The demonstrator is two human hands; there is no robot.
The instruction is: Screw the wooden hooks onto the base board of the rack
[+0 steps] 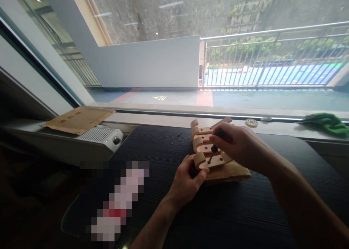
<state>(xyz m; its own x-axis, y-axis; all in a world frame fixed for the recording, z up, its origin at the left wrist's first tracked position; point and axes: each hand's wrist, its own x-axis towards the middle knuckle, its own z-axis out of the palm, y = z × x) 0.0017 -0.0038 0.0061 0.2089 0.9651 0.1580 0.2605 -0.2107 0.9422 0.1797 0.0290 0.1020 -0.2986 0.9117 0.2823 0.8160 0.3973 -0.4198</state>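
Both of our hands are on the job now, centre of the frame. Our right hand (240, 141) is wrapped around the dark handle of a small black screwdriver (215, 147), whose tip comes down at a slant into the nearest of the pale wooden curved hook pieces (208, 159). Our left hand (188, 180) is curled about that piece's rounded near end, thumb on top, pinning it in place. Four of these hooks lie side by side in a row, resting on a tan cardboard sheet (231, 172) laid on the black ribbed tabletop (169, 212).

To do this well, we judge that the blade should sit square in the screw head; right now the shaft looks tilted, so bringing it nearer upright would help it bite without slipping. We keep the left-hand grip firm so the wood does not twist, and press down while turning slowly. Whether the screw is fully seated we cannot tell; it is too small to see.

A loose small dark screw (179, 134) waits on the tabletop, left of the hooks and apart from them. Along the sill in the upper right sit a yellowish roll of tape (251, 122) and a green crumpled cloth (325, 123). Left of centre, a white grilled heater (102, 134) carries a brown padded envelope (79, 119).
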